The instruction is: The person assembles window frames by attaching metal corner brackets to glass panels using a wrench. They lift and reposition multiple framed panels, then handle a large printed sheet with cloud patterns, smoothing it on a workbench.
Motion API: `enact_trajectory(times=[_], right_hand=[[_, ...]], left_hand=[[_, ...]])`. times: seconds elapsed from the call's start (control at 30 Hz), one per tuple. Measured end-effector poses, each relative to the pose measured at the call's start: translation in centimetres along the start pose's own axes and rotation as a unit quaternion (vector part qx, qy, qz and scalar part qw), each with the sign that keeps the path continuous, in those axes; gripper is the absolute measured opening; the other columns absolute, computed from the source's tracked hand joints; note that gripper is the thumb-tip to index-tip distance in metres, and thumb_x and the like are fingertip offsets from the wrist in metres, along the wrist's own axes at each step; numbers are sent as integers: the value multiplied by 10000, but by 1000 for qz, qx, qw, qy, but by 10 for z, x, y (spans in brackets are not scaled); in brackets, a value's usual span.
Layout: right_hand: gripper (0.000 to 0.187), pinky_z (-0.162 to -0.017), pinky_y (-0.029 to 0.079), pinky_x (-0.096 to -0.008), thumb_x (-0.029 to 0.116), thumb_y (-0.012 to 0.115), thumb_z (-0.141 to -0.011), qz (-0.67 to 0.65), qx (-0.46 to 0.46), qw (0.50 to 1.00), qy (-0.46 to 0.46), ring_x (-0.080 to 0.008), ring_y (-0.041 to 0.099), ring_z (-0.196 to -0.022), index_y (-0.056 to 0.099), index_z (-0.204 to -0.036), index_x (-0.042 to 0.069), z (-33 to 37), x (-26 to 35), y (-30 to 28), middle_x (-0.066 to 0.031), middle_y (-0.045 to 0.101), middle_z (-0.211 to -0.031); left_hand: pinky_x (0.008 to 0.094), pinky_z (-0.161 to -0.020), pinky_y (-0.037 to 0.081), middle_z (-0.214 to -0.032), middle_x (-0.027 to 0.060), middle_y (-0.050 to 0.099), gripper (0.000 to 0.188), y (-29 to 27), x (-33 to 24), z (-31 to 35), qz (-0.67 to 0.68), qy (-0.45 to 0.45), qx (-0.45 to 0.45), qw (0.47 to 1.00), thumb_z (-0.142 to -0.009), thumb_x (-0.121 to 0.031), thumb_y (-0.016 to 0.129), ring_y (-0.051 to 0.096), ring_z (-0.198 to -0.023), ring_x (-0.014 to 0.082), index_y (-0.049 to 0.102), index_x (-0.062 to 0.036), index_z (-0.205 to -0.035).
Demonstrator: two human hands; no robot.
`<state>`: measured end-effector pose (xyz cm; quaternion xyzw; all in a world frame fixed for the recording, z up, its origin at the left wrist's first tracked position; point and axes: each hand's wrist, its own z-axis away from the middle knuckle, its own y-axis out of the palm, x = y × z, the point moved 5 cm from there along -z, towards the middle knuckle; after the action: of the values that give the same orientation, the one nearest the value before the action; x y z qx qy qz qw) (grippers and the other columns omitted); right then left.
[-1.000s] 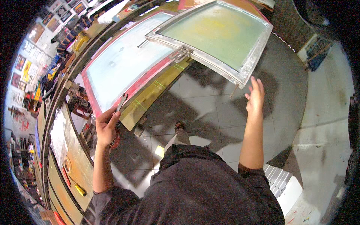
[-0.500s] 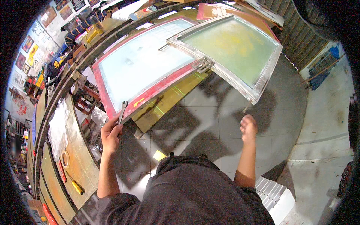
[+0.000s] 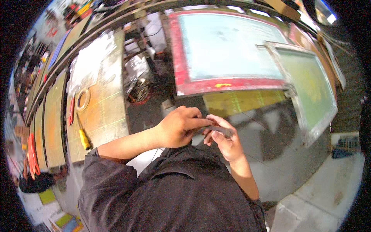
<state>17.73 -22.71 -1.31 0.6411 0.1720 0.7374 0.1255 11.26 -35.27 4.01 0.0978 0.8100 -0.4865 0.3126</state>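
My left hand (image 3: 179, 127) and my right hand (image 3: 228, 144) meet in front of my body. The left one's fingers are curled closed. A blurred grey wrench (image 3: 229, 132) lies between the hands, its ends mostly hidden by fingers. My right hand's fingers bend round it, with the thumb on the near side. Beyond my hands lies a large red-framed screen (image 3: 232, 84) with pale blue mesh. At its right is a smaller silver-framed screen (image 3: 309, 77) with greenish mesh, joined near the red frame's corner by metal hardware.
On the left, a stained board (image 3: 106, 112) holds a tape roll (image 3: 82, 99), a yellow-handled screwdriver (image 3: 85, 140) and clear plastic sheeting (image 3: 91, 62). Farther left lies a red-orange tool (image 3: 33, 154). A dark rail (image 3: 112, 18) curves behind the boards.
The view has swung left. My hands were wide apart, the left holding the wrench upright and the right near the silver frame's corner; now they are together over the wrench.
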Motion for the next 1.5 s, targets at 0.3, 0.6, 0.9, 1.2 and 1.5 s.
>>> enact_trajectory(times=[0.3, 0.6, 0.9, 1.2, 1.5], right_hand=[[230, -492, 435, -250, 90, 480, -857, -117, 7, 978, 172, -146, 538, -574, 510, -1052, -29, -79, -93, 75, -91, 575, -740], [217, -533, 466, -269, 48, 518, -793, 48, -106, 967, 227, -155, 580, -606, 532, -987, -48, -194, -341, 27, -94, 596, -746], [298, -659, 459, -341, 251, 466, -865, 170, -73, 927, 328, -197, 549, -728, 527, -952, -28, -363, -481, 85, -126, 557, -842], [368, -721, 421, -398, 336, 457, -855, 208, -42, 899, 383, -213, 545, -777, 509, -1079, 49, -173, -512, -82, -104, 572, -922], [383, -594, 430, -333, 294, 500, -828, -107, -436, 885, 124, -219, 582, -685, 463, -1139, 73, 89, -317, -377, -113, 574, -961]], left_hand=[[371, -739, 354, -929, 84, 509, 432, -72, 86, 91, -120, -118, -27, 985, -605, -118, 667, 487, -890, 261, 581, -123, -1029], [429, -963, 257, -1220, 181, 393, 640, -131, 196, 161, -316, -339, -121, 878, -731, -408, 598, 356, -1144, 355, 396, -49, -1222], [415, -961, 242, -1241, 178, 384, 598, -138, 206, 157, -257, -349, -121, 893, -709, -390, 606, 348, -1152, 348, 450, -73, -1192], [431, -973, 222, -1247, 181, 379, 587, -138, 200, 167, -246, -361, -136, 889, -736, -394, 555, 320, -1173, 350, 431, -74, -1213], [472, -1000, 164, -1263, 173, 381, 558, -129, 220, 156, -253, -335, -134, 898, -772, -407, 505, 303, -1199, 344, 435, -88, -1223]])
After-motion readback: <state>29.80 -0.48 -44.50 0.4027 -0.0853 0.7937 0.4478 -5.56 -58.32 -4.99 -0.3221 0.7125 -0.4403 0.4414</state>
